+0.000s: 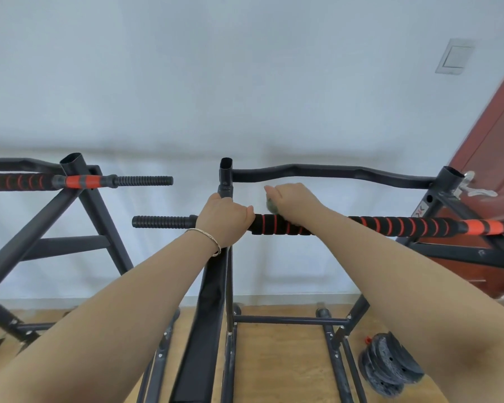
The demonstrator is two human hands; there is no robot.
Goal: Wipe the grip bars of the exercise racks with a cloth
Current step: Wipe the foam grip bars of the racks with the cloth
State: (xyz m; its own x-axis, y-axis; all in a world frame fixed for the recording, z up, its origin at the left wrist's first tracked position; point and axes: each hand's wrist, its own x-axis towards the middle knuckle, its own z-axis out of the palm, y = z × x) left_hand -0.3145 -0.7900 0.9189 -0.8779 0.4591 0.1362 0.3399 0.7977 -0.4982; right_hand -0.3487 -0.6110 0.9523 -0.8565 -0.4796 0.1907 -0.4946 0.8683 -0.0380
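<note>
A black rack in front of me carries a grip bar (396, 226) wrapped in black foam with red stripes, with a ribbed black end (160, 221) on the left. My left hand (226, 218) grips this bar beside the rack's upright post. My right hand (296, 200) rests on top of the foam just to the right, holding a small grey-green cloth (272, 205) against the bar; only a corner of the cloth shows. A second rack at the left has its own striped grip bar (79, 181).
A curved black upper bar (326, 171) runs behind my hands. Black weight plates (389, 370) lie on the wooden floor at the lower right. A red-brown door (495, 158) stands at the right, with a white wall behind the racks.
</note>
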